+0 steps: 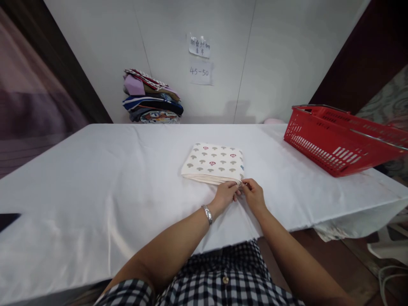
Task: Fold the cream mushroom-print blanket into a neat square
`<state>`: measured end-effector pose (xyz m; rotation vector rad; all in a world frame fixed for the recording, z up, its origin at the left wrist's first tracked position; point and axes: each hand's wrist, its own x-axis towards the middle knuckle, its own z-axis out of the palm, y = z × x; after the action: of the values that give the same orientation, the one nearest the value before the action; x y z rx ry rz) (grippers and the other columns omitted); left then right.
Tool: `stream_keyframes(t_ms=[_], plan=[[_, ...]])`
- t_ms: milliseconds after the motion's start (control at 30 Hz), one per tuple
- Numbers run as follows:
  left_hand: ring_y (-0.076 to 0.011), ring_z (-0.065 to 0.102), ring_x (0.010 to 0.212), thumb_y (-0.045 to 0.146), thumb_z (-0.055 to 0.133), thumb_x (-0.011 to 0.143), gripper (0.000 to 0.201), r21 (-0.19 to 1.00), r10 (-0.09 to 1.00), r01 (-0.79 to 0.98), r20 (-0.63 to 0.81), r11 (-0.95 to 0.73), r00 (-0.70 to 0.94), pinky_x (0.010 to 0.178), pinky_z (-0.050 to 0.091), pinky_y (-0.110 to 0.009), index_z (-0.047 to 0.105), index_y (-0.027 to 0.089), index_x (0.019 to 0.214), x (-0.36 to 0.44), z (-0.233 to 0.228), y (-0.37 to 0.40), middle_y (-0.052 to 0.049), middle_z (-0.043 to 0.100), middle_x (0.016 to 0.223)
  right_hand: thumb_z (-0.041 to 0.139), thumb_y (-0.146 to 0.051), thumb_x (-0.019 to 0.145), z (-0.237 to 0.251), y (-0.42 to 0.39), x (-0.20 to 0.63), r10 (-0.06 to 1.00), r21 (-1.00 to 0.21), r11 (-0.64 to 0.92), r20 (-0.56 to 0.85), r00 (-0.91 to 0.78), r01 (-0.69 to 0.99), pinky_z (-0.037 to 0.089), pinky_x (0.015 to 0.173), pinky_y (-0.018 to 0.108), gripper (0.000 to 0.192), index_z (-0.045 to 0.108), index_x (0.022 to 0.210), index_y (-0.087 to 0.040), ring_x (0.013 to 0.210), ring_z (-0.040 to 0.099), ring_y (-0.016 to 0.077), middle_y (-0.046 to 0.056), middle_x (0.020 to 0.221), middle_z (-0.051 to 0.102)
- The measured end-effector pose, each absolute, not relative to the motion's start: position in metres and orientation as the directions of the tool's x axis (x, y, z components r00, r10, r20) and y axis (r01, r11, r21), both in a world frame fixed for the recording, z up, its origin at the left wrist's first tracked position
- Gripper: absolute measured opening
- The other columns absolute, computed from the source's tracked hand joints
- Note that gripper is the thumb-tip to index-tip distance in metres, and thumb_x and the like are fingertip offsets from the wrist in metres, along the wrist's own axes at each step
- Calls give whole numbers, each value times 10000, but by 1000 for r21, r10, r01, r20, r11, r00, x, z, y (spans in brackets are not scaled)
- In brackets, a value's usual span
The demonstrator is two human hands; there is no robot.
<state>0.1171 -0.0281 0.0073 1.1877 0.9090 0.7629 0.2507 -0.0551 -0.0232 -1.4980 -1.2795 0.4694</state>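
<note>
A folded cream cloth (219, 159) printed with grey, red and blue mushrooms lies flat on the white-covered table (143, 170). Its stacked layers show along the near edge. My left hand (227, 193), with a silver bracelet at the wrist, has its fingers closed on the cloth's near right corner. Right beside it, my right hand (253, 193) pinches the same corner between thumb and fingers. Both sets of fingertips are close together, and the undersides of the fingers are partly hidden.
A red plastic basket (331, 138) with metal handles stands at the table's right end. Behind the table's far edge, against the wall, rises a stack of folded fabrics (153, 100). Two paper notes (200, 72) are stuck on the wall.
</note>
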Motion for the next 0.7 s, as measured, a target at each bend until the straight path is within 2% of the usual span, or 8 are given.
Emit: stream_keyframes(t_ms=[267,500,600,700], plan=[[-41,433,423,192,493,774,134,973,864,-16,-196,229,465,390,302,-161,569,146,674,116,6,-27,17,561,623,497,-378,834,-18,-59,248,883,-778,188,401,243,600,451,611,284,216,623,867,-206,661,547,148,30,804,619],[-43,445,411,170,493,771,128,966,856,2,-231,259,463,377,306,-156,558,149,663,115,6,-25,25,549,584,442,-364,875,-18,-61,251,888,-608,152,431,163,779,442,668,298,237,622,915,-216,719,561,162,45,867,628],[-45,455,412,149,486,769,143,970,851,19,-222,243,475,376,312,-157,551,148,641,115,7,-25,26,545,573,438,-338,871,-17,-61,250,886,-557,114,431,169,822,424,650,288,215,620,887,-223,722,562,159,35,855,626],[-48,460,414,162,488,782,135,970,849,27,-225,242,478,375,318,-160,568,151,673,114,9,-27,28,549,576,461,-333,850,-15,-60,249,874,-564,82,437,213,822,413,622,280,191,615,835,-221,666,548,146,21,802,616]])
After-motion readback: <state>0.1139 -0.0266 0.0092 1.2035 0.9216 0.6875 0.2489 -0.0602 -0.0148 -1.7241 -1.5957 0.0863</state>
